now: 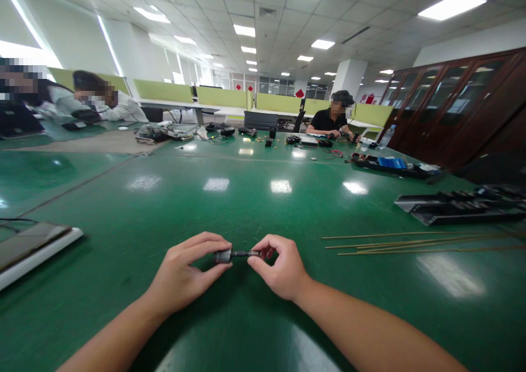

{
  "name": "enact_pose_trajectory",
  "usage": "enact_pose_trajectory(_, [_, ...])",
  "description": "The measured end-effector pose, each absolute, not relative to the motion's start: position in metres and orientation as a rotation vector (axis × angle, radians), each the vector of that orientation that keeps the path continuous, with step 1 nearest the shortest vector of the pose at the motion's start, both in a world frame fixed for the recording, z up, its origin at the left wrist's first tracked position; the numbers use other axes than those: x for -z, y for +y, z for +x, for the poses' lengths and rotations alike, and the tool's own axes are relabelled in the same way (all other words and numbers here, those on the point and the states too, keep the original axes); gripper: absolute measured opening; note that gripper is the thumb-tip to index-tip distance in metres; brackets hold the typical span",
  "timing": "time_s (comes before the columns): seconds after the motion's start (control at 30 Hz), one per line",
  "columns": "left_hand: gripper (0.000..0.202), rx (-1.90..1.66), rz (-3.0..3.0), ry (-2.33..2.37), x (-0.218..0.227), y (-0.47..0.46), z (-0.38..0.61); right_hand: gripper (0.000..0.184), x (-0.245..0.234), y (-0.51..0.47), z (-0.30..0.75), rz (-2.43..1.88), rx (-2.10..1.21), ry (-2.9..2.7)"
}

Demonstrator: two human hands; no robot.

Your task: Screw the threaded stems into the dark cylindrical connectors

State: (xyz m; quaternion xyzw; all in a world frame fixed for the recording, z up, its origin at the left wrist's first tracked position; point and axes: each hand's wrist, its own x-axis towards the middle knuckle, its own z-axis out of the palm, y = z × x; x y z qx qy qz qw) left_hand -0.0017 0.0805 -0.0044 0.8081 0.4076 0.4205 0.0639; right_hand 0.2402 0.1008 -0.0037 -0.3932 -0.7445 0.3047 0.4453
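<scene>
**Both hands on a small shaft part above the green desk**

Your left hand [181,273] pinches the short grey metal cylinder [222,256] between thumb and fingertips, so its grip is closed on that end. Your right hand [279,268] closes thumb and forefinger on the thin dark threaded shaft [245,253] that sticks out of the cylinder toward the right. The two pieces lie in one line, level, between your hands; whether they hover just over the glossy green desk [246,196] or touch it cannot be told.

To your right, a bundle of thin brass-coloured rods [411,243] lies flat on the desk, near your right hand but apart from it. Beyond the rods sits a black ridged tray [456,206]. At your far left, a flat white-edged board with a dark top [33,249] rests at the desk's edge.

Further back, a second black tray with a blue piece in it [390,165] lies on the desk, and small dark tools and cables are scattered across the far end. A person in a black shirt [331,121] sits there, and two more people lean over the desk at the far left. Dark wooden cabinets [456,103] line the right wall.
</scene>
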Motion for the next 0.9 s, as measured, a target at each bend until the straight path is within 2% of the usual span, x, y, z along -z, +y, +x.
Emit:
enact_pose_trajectory(0.67, [0.032, -1.169, 2.371, 1.249, 0.004, 0.093, -0.01, 0.004, -0.004, 0.112, 0.238, -1.046, -0.892, -1.792])
enact_pose_trajectory(0.9, [0.045, -1.125, 2.422, 1.345, 0.006, 0.102, -0.016, 0.007, -0.001, 0.119, 0.238, -1.072, -1.074, -1.67])
